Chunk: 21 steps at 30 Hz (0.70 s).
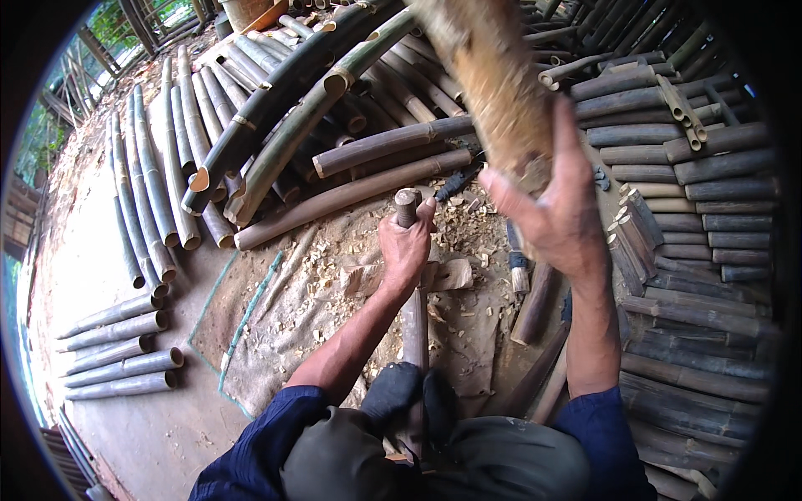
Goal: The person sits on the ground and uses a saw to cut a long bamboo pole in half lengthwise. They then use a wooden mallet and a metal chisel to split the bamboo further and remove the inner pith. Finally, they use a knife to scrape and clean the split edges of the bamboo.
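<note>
- Gripping, the left hand (407, 246) is closed around a stout round-topped tool handle (407, 200), whose top stands clear above the fist; its lower end is hidden by the hand
- Holding, the right hand (553, 213) spreads its thumb and fingers along opposite sides of a thick wooden billet (497, 88); the billet is blurred, slants up and away from the grip, and runs out past the upper edge of view; open air lies between it and the left fist
- Below the left fist, a bamboo length (413, 326) runs toward the body between the dark-covered feet (391, 392); a pale wooden block (361, 280) shows to either side just under that wrist
- Around the left grip, chips lie over a cloth mat (280, 334); its turquoise edge is well to the left, with floor (209, 417) beyond it
- Past the left knuckles, long bamboo poles (351, 200) hem in the far side; right of the right wrist, stacked bamboo pieces (710, 200) form a close border
</note>
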Tool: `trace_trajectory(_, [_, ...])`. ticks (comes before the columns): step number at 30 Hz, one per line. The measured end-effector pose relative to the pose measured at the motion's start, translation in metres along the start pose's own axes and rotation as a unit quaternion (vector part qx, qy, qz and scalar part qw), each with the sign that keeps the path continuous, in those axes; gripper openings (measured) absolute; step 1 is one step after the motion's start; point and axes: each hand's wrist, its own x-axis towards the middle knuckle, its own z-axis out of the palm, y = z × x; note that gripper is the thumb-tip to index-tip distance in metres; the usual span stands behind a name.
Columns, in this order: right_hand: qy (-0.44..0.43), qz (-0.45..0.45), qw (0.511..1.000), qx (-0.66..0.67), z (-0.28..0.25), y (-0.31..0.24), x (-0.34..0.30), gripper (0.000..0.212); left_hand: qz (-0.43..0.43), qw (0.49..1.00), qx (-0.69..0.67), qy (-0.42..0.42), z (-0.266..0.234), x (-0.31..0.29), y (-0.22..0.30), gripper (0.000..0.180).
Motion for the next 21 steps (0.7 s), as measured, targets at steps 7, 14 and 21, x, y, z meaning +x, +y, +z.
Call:
trace_trajectory(7, [-0.179, 0.148, 0.972, 0.038, 0.033, 0.054, -0.018, 0.088, -0.010, 0.998, -0.058, 0.005, -0.004, 0.006, -0.009, 0.035])
trace_trajectory(14, [-0.013, 0.285, 0.904, 0.320, 0.080, 0.127, -0.093, 0.075, -0.164, 0.885, -0.433, -0.052, -0.078, 0.051, -0.062, 0.037])
trace_trajectory(21, [-0.053, 0.426, 0.902, 0.051, 0.158, 0.201, -0.177, 0.070, -0.255, 0.788, -0.554, -0.081, -0.086, 0.086, -0.125, 0.039])
